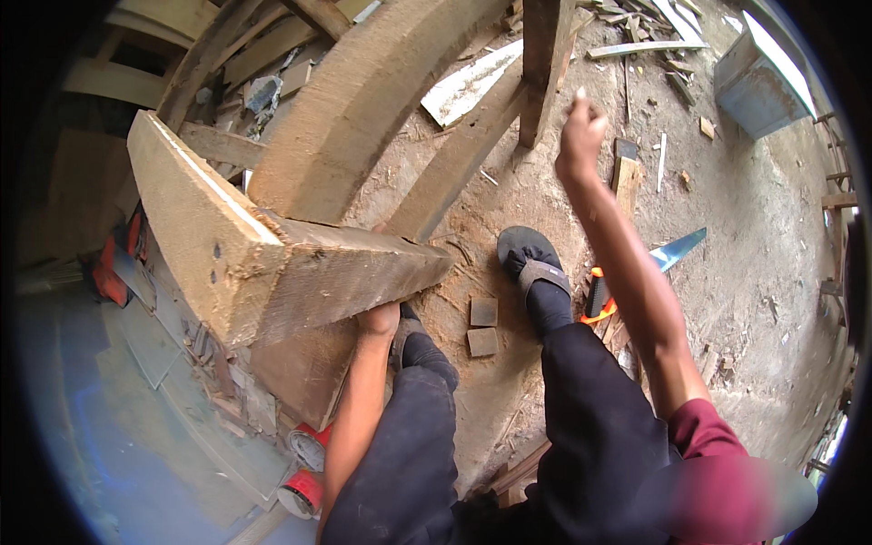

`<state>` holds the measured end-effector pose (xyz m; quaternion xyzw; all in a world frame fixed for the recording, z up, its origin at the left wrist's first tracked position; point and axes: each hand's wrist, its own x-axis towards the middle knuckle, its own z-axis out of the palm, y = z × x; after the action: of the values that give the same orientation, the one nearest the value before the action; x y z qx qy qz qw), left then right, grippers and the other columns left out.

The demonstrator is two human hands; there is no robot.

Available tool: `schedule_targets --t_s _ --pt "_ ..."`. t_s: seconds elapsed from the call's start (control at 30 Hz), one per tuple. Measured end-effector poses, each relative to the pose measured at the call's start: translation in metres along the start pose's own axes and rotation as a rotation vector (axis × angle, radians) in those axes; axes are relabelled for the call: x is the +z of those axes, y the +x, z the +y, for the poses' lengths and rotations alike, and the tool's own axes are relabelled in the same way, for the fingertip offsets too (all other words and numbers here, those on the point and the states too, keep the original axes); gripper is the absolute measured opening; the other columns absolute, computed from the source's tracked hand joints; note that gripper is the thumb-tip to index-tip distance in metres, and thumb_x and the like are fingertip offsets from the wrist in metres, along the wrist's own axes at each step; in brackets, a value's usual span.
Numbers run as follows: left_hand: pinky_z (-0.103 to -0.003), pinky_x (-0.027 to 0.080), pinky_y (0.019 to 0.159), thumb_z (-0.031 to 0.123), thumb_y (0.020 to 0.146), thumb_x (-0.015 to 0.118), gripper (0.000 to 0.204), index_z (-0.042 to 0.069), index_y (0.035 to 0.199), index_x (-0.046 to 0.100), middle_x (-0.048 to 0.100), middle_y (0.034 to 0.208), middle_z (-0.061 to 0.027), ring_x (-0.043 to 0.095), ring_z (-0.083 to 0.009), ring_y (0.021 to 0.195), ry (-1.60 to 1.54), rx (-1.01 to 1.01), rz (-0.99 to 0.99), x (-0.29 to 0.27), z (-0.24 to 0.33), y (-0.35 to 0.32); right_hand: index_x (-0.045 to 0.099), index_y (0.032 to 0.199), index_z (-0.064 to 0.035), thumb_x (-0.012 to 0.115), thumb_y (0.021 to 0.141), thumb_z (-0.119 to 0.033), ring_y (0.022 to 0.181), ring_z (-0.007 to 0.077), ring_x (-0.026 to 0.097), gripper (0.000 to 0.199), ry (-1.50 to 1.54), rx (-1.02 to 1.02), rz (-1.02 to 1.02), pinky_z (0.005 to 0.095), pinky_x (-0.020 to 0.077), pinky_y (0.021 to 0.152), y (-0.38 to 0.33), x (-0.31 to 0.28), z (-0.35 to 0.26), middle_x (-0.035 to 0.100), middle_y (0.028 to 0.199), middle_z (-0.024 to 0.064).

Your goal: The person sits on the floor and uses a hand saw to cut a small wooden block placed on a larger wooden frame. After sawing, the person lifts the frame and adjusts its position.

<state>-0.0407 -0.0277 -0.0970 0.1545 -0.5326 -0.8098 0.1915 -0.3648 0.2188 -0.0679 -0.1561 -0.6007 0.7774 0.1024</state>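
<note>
A heavy wooden frame (363,272) of thick boards and posts stands in front of me, its near corner reaching to the left. My left hand (380,318) is wrapped round the underside of its near beam, and the beam hides most of the fingers. Out to the right, my right hand (581,136) is raised with curled fingers, close to an upright wooden post (545,68) of the frame. A pale tip shows at its fingertips; whether it is a small object or a nail I cannot tell. Below the right forearm lies a handsaw (677,250) with an orange and black handle.
Two small square wood blocks (483,327) lie between my feet. A hammer-like tool with a wooden handle (627,177) rests beyond the saw. Scrap wood (649,45) litters the far floor near a grey-blue bin (763,77). Red cans (304,490) stand at lower left.
</note>
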Motion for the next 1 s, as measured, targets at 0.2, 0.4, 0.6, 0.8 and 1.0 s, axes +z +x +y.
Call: schedule_targets --t_s 0.2,0.4,0.6,0.8,1.0 --pt "-0.042 0.031 0.112 0.045 0.096 0.051 0.062 0.006 0.143 0.040 0.044 0.144 -0.0086 0.041 -0.0246 0.132 -0.056 -0.114 0.092 0.036 0.010 -0.010 0.020 0.140 0.0096 0.070 0.079 -0.064 0.114 0.0316 0.056 0.108 -0.329 0.413 -0.759 0.0390 0.0492 0.092 -0.176 0.008 -0.046 0.049 0.128 0.0284" --pt "-0.046 0.031 0.113 0.051 0.093 0.053 0.064 0.011 0.142 0.043 0.046 0.144 -0.0063 0.042 -0.0260 0.133 -0.007 -0.189 0.127 0.030 0.006 -0.008 0.041 0.130 0.0124 0.079 0.082 -0.038 0.110 0.0262 0.060 0.079 -0.037 0.502 -0.983 0.0349 0.0465 0.099 -0.196 0.017 -0.045 0.060 0.121 0.0223" --pt "-0.046 0.030 0.113 0.051 0.092 0.054 0.064 0.011 0.141 0.043 0.046 0.144 -0.0058 0.041 -0.0254 0.134 -0.018 -0.155 0.099 0.051 0.003 -0.008 0.052 0.122 0.0121 0.078 0.084 -0.037 0.103 0.0217 0.063 0.068 -0.010 0.634 -0.949 0.0316 0.0484 0.092 -0.187 0.012 -0.010 0.066 0.111 0.0171" --pt "-0.045 0.029 0.114 0.049 0.094 0.052 0.062 0.010 0.141 0.043 0.046 0.144 -0.0062 0.041 -0.0242 0.134 -0.089 -0.170 0.028 0.049 0.000 -0.003 0.051 0.123 0.0112 0.078 0.083 -0.040 0.102 0.0219 0.062 0.071 -0.061 0.564 -0.897 0.0322 0.0483 0.092 -0.190 0.011 0.004 0.065 0.112 0.0184" --pt "-0.045 0.028 0.115 0.052 0.096 0.047 0.065 0.009 0.144 0.040 0.043 0.146 -0.0083 0.039 -0.0255 0.135 -0.026 -0.138 0.110 0.044 -0.003 -0.010 0.043 0.125 0.0155 0.079 0.080 -0.040 0.106 0.0270 0.062 0.080 -0.140 0.533 -0.875 0.0335 0.0494 0.092 -0.194 0.013 -0.001 0.062 0.115 0.0249"
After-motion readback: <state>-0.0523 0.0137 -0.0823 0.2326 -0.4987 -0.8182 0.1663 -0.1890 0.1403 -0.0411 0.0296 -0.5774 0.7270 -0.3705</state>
